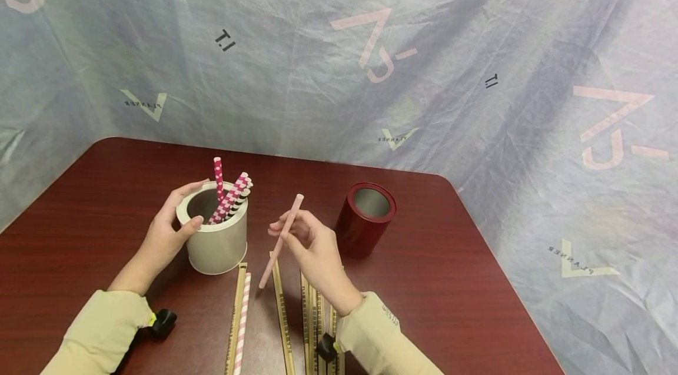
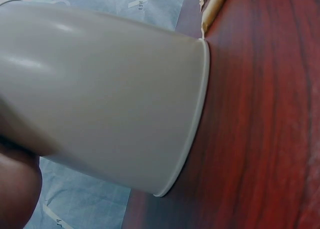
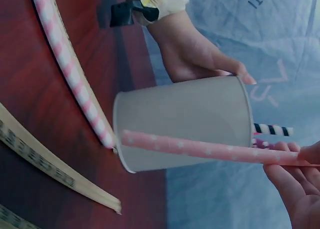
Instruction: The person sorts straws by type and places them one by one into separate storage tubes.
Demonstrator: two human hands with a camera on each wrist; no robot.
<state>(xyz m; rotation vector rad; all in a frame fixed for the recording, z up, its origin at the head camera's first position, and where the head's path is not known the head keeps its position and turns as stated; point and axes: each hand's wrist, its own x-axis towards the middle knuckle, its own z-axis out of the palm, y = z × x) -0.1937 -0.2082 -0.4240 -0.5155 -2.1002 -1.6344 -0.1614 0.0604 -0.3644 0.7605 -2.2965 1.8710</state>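
Observation:
My left hand (image 1: 168, 225) holds the rim of a cream-coloured can (image 1: 216, 251) that stands upright on the table, thumb at the near side and fingers round the far side. Several patterned paper straws (image 1: 233, 198), pink and black-and-white, lean inside it. Right of the can, my right hand (image 1: 323, 251) pinches a pale pink paper straw (image 1: 276, 254) with white stars near its upper end. That straw (image 3: 200, 148) slants with its lower end toward the tabletop, overlapping the can (image 3: 185, 114) in the right wrist view.
A dark red can (image 1: 360, 234) stands behind my right hand. A pink-and-white striped straw (image 1: 242, 322) lies beside a slim tan stick (image 1: 233, 322) in front of the cream can. Several more tan sticks (image 1: 283, 316) with dark lettering lie under my right forearm. A printed cloth (image 1: 296, 69) hangs behind the table.

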